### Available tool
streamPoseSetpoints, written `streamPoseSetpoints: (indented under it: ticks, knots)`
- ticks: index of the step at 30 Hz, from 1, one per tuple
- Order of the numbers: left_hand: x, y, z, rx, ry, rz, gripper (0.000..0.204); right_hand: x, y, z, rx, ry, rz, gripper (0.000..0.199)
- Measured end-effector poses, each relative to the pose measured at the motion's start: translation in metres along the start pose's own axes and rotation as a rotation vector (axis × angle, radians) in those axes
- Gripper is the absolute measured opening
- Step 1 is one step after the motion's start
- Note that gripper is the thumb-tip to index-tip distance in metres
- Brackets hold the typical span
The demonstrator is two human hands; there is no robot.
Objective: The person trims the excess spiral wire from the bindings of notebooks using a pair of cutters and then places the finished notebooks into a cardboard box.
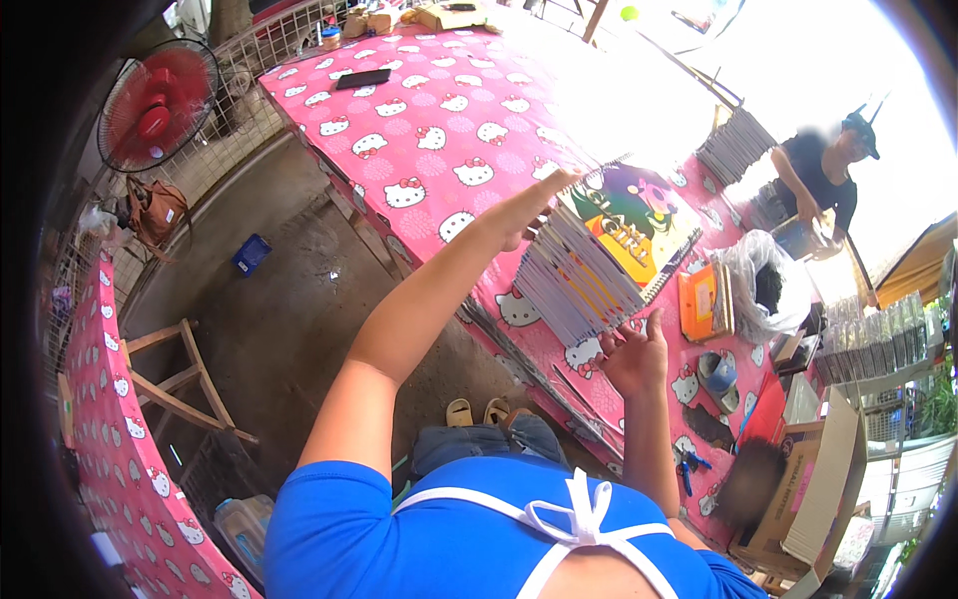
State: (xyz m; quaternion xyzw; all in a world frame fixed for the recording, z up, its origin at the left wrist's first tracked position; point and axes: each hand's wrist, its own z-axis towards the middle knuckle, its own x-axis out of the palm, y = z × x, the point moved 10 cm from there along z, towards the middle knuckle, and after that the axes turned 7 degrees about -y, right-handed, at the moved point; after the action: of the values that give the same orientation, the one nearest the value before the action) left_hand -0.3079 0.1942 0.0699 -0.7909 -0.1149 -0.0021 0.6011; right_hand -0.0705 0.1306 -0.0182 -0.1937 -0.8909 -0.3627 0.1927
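Pink cat-print bench (409, 160) takes up the middle of the frame. Nearest, the right hand (637, 361) is loose, fingers spread just by the lower corner of a notebook stack (579, 275), right of center. Left hand (527, 210) is at the stack's upper-left side; can't tell if it's clamped on. Imo one lopsided push could make those loose notebooks slide and fan out. Farther off: orange book (699, 304), plastic bag (733, 265), then a co-worker (828, 190) upper right.
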Motion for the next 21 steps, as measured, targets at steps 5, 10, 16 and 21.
streamPoseSetpoints:
  ticks: [5,10,16,21]
  knots:
    - [0.041,0.005,-0.010,-0.084,0.136,0.083,0.054,0.005,0.024,0.012,0.012,0.230,-0.012,0.063]
    - [0.059,0.039,-0.010,-0.115,-0.053,0.235,0.086,-0.053,0.068,0.035,-0.108,0.179,-0.200,0.060]
    - [0.066,0.030,0.008,-0.321,0.222,-0.149,0.097,-0.043,0.110,0.045,-0.256,0.137,-0.308,0.087]
    - [0.116,0.000,0.042,-0.354,0.424,-0.375,0.054,0.021,0.128,0.047,-0.113,0.425,-0.067,0.100]
